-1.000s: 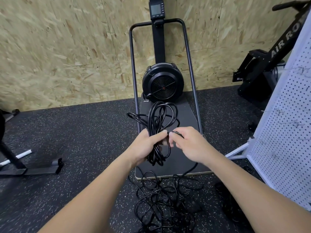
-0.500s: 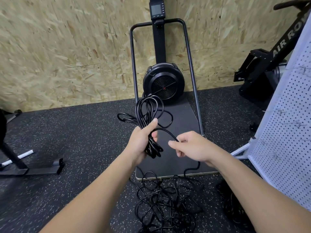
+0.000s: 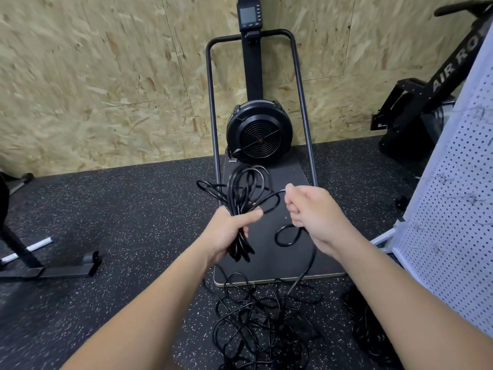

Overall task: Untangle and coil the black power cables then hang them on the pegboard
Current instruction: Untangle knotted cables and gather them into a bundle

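Rubber flooring [image 3: 120, 236] holds tangled cable [image 3: 266, 324] at 6 o'clock; coil [image 3: 241, 198] is gripped by left hand [image 3: 226, 233]; strand [image 3: 269, 197] is pinched by right hand [image 3: 312, 214]; even loops are advised.

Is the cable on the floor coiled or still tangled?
Tangled: the floor cable sprawls in loose overlapping loops; only the bundle in the left hand is coiled.

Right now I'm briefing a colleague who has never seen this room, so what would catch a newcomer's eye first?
First, the two hands mid-frame: the left hand grips a bundle of coiled black cable, while the right hand holds the strand leading from it. Below them, a tangled heap of black cable sprawls on the speckled floor. A white pegboard stands at the right edge.
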### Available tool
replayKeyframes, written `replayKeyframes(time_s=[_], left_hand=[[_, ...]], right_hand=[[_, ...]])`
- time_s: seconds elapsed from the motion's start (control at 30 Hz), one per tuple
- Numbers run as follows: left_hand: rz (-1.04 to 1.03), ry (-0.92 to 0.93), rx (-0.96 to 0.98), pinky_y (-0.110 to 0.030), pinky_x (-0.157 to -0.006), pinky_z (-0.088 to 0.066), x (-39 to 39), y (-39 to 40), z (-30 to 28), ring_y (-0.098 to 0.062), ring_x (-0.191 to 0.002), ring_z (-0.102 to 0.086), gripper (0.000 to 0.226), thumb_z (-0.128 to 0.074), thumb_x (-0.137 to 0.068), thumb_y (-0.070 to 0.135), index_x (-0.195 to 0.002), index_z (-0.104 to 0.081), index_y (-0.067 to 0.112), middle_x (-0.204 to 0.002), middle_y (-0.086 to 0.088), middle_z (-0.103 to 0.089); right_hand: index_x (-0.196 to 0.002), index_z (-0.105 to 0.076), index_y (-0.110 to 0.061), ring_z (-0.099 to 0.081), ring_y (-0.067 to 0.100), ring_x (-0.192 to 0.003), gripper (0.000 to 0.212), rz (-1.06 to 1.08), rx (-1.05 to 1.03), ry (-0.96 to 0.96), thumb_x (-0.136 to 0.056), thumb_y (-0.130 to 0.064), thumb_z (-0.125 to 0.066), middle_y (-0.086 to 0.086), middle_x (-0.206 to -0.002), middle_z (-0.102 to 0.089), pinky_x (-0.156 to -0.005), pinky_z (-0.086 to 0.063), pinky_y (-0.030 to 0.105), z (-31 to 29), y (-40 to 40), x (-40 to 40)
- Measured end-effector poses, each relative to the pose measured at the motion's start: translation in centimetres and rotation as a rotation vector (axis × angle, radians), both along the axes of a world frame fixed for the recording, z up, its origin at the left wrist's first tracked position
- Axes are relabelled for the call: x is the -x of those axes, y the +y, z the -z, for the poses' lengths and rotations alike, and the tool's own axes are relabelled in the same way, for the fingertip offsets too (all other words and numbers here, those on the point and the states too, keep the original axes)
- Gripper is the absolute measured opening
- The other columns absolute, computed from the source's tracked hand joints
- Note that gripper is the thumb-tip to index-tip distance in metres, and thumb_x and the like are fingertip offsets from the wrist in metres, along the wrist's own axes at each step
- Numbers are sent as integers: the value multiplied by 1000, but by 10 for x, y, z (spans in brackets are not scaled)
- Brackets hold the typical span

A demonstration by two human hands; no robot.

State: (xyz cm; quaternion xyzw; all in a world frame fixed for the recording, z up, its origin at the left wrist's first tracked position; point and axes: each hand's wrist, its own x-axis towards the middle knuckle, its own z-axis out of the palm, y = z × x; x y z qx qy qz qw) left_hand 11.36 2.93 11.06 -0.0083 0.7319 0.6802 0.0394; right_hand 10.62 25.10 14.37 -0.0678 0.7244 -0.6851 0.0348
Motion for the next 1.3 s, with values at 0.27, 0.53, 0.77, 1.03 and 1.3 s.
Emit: replayKeyframes(time_s=[0.27, 0.53, 0.77, 1.03, 1.3], left_hand=[[285, -29, -119, -23, -55, -41, -19, 28, 2, -11, -59, -50, 30, -65, -109, 25, -135, -79, 20, -101, -12, -78], [166, -6, -77, -22, -61, -48, -32, 45, 2, -12, -65, -56, 17, -73, -104, 14, -98, -85, 24, -72, 12, -71], [192, -8, 22, -31, -60, -45, -32, 41, 3, -17, -58, -54, 14, -78, -102, 23, -88, -78, 25, -66, -3, -61], [238, -23, 84, -24, -59, -47, -32, 31, -6, -13, -59, -60, 37, -70, -107, 29, -106, -78, -7, -77, -9, -72], [282, -103, -90, -20, -54, -43, -35, 44, -2, -10, -58, -58, 10, -79, -98, 23, -96, -88, 27, -69, 4, -64]], right_hand=[[-99, -60, -6, -28, 12, -61, 23, 152, 327, -31, -115, -23, -60, 3, -75, -37, -57, -23, 30, -5, -4, 1], [-111, -63, -5, -50, 18, -68, 15, 70, 616, -169, -116, -16, -55, 11, -85, -57, -58, -44, 33, 10, -12, 2], [-107, -73, -7, -55, 31, -82, 11, 86, 466, -63, -111, -15, -65, 18, -92, -65, -63, -53, 41, 8, -6, 3], [-90, -82, -19, -54, 18, -61, 12, 224, 79, 214, -101, -18, -78, 21, -78, -71, -58, -47, 31, -4, 4, 0], [-100, -78, -20, -74, 28, -87, 10, 287, 191, 218, -107, -18, -71, 13, -96, -79, -86, -64, 55, 4, -14, -7]])
